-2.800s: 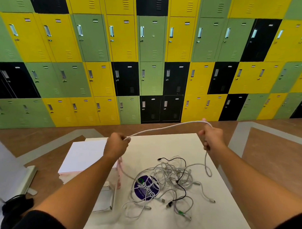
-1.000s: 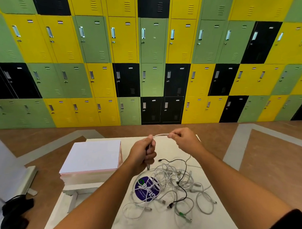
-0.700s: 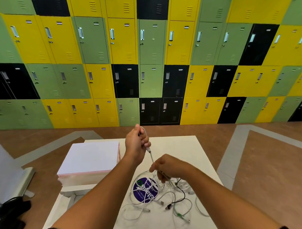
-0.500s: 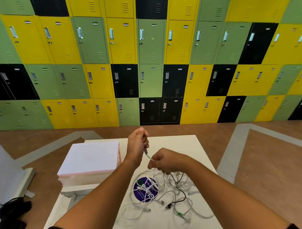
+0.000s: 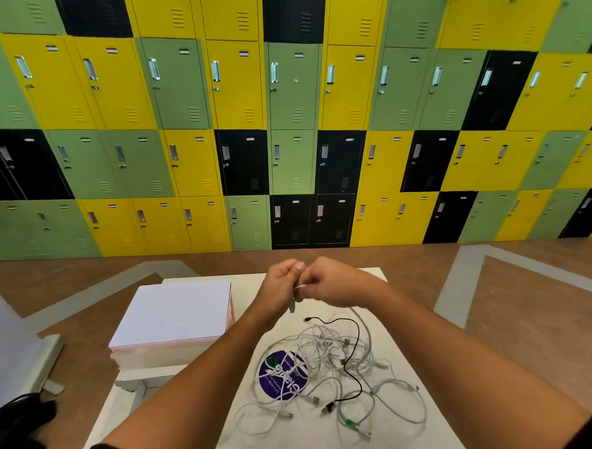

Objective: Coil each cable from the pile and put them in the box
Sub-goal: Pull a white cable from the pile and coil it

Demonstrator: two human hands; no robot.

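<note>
Fig.: L hand (image 5: 280,286) and R hand (image 5: 334,282) touch above far edge of bench (image 5: 314,441), fingers (image 5: 291,271) of both curled, pinching white cable (image 5: 300,286). Plug hangs under L; slack trails toward pile (image 5: 333,370) mid-bench.

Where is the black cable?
In the head view, the black cable snakes through the white cable pile, just right of the round purple sticker.

Left hand (image 5: 280,284), right hand (image 5: 333,281) — two; one black cable (image 5: 358,337); white cables (image 5: 320,342) — uncountable; one purple sticker (image 5: 272,378).

The round purple sticker (image 5: 275,383) carries white lettering, upside down under cables (image 5: 320,342), too broken to read.
</note>
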